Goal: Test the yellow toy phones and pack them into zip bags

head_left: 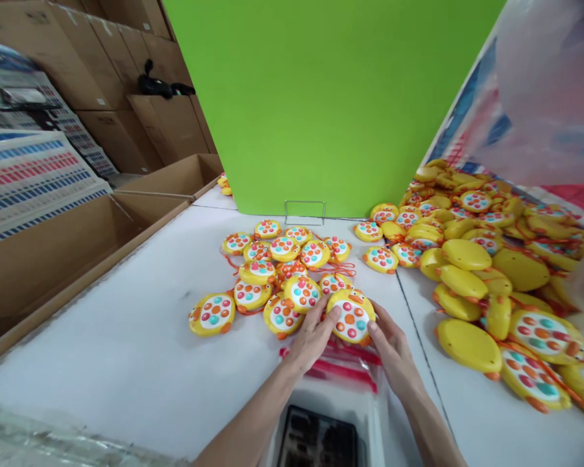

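A round yellow toy (pixel 351 316) with coloured buttons lies at the near edge of a cluster of the same toys (pixel 283 269) on the white table (pixel 126 350). My left hand (pixel 311 338) rests its fingertips on the toy's left rim, fingers closed around it. On the right rim lie the fingers of my right hand (pixel 392 347). Both hands grip this one toy between them. Beneath my wrists lies a clear zip bag with a red seal strip (pixel 343 371).
A large heap of the same yellow toys (pixel 491 259) fills the right side. A green board (pixel 331 104) stands at the back. An open cardboard box (pixel 78 240) sits left, with stacked cartons behind. A dark tray (pixel 316 438) lies at the near edge.
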Action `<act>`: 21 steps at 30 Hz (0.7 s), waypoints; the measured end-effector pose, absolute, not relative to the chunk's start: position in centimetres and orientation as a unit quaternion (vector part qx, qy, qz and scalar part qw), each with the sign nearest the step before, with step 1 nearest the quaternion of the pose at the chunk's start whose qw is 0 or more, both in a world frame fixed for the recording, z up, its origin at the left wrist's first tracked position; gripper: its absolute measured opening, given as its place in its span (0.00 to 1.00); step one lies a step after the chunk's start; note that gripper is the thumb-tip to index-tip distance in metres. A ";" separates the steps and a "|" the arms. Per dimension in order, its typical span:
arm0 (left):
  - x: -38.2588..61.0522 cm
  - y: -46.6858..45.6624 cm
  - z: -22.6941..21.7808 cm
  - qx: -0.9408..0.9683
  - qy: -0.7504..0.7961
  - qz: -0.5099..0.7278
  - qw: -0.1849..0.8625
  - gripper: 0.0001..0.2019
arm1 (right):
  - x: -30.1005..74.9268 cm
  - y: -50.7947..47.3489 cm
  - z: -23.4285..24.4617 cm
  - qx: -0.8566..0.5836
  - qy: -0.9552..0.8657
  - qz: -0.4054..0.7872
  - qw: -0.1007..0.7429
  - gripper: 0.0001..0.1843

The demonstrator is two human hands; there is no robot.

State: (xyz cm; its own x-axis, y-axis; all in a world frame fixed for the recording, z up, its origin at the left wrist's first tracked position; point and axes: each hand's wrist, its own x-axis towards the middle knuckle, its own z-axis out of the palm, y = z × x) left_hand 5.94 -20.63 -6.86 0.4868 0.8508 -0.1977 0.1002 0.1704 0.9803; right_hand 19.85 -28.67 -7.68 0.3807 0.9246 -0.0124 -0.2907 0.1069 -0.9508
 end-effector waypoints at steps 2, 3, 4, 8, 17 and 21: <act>6.0 -20.6 -6.6 0.553 0.373 0.269 0.695 0.29 | 19.9 -28.6 -8.1 -0.502 -0.299 0.447 0.678 0.25; 6.0 -20.6 -6.4 0.551 0.352 0.264 0.709 0.30 | 20.0 -28.6 -8.2 -0.509 -0.289 0.442 0.680 0.26; 6.1 -20.6 -6.3 0.557 0.335 0.265 0.712 0.31 | 20.1 -28.5 -8.4 -0.516 -0.281 0.438 0.681 0.26; 6.2 -20.8 -5.8 0.622 0.321 0.280 0.657 0.33 | 20.3 -28.5 -8.5 -0.555 -0.276 0.414 0.666 0.24; 6.7 -21.6 -6.1 0.683 0.360 0.277 0.572 0.36 | 19.8 -28.6 -7.6 -0.588 -0.303 0.404 0.632 0.20; 6.6 -21.4 -6.4 0.665 0.388 0.290 0.569 0.33 | 19.7 -28.5 -7.2 -0.592 -0.318 0.400 0.623 0.22</act>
